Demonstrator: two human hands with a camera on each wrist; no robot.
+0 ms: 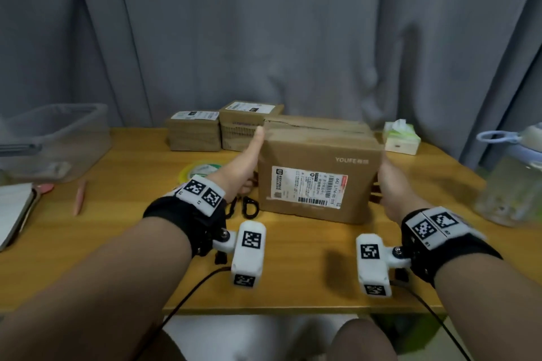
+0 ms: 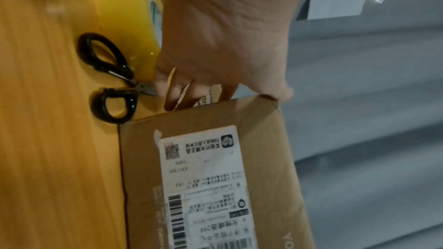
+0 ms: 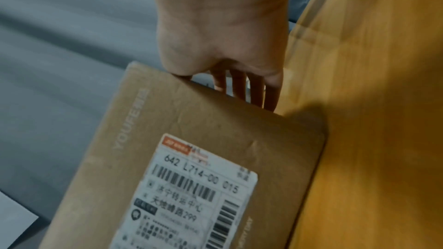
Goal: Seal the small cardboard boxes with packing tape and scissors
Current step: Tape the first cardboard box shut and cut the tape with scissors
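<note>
A brown cardboard box with a white shipping label stands on the wooden table; its top seam shows a dark gap. My left hand presses its left side, thumb straight up along the front corner. My right hand lies flat on the right side, fingers straight, thumb at the front edge. A yellow tape roll and black-handled scissors lie just left of the box, under my left hand.
Two smaller labelled boxes stand behind at the table's back. A tissue pack sits back right, a clear bottle far right. A plastic tub, a notebook and a pink pen occupy the left.
</note>
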